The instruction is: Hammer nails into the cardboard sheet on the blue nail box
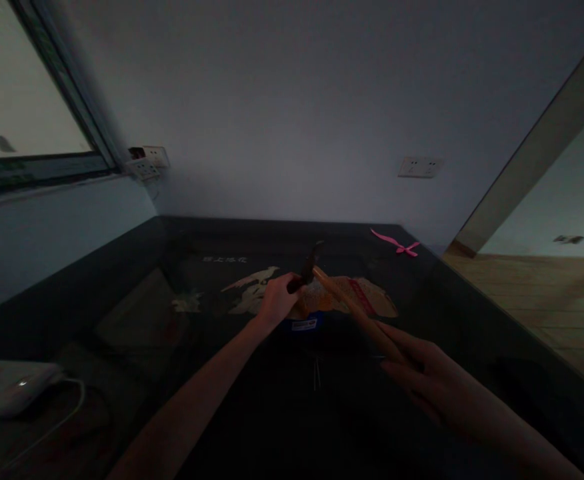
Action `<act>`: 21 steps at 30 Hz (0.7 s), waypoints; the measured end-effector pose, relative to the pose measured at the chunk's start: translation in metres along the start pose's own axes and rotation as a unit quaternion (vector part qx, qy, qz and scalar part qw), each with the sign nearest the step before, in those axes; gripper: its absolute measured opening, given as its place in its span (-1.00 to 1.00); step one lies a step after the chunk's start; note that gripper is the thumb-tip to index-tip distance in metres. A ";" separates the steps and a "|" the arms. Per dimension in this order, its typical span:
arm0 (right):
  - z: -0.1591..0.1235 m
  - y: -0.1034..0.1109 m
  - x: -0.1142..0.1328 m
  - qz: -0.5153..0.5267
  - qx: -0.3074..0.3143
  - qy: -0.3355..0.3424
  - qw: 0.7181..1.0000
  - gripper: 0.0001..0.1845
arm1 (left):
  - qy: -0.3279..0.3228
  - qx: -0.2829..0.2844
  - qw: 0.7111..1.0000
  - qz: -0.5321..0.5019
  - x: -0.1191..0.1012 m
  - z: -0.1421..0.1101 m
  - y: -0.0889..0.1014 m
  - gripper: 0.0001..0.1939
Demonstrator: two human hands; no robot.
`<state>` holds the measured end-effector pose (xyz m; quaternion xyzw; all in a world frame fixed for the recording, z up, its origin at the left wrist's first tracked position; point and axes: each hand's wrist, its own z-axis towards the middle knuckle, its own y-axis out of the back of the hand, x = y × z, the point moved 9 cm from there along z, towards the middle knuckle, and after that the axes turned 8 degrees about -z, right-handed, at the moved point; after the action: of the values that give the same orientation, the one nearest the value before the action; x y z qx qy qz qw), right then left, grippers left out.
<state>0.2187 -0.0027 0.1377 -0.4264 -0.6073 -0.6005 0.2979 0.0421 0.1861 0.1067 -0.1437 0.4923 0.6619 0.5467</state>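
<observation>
A hammer with a dark head [310, 268] and a long wooden handle [355, 310] is held up over the dark table. My left hand [278, 297] is closed at the near end of its head. Lower down, the fingers of my right hand [425, 370] wrap round the handle. Partly hidden behind the hammer lies a tan, rounded piece [382, 301] with a red stripe. A blue item with a white label [304, 325] is in front of it. Two thin, pale sticks or nails [317, 375] lie closer to me.
A pink ribbon-like strip [397, 245] lies at the table's far right. At the near left is a white box-shaped device [12, 388] with a white cable [75, 400]. The dark tabletop [272, 230] meets a wall with sockets [419, 167].
</observation>
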 end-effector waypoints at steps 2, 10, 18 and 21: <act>0.000 -0.003 -0.002 -0.004 0.012 -0.002 1.000 -0.41 | 0.001 0.005 1.000 0.008 -0.001 0.000 0.000 -0.89; -0.005 -0.009 -0.004 -0.002 0.023 -0.015 1.000 -0.38 | 0.001 0.008 1.000 0.013 0.000 0.000 -0.001 -0.88; -0.006 -0.010 -0.010 -0.004 0.032 -0.038 0.999 -0.30 | -0.002 0.007 1.000 -0.007 -0.002 0.000 -0.001 -0.92; -0.003 -0.009 -0.004 -0.023 0.019 -0.008 1.000 -0.38 | 0.005 0.007 1.000 0.012 -0.001 0.000 -0.001 -0.89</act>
<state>0.2125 -0.0060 0.1301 -0.4116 -0.6307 -0.5917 0.2875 0.0430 0.1856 0.1069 -0.1376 0.5014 0.6643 0.5371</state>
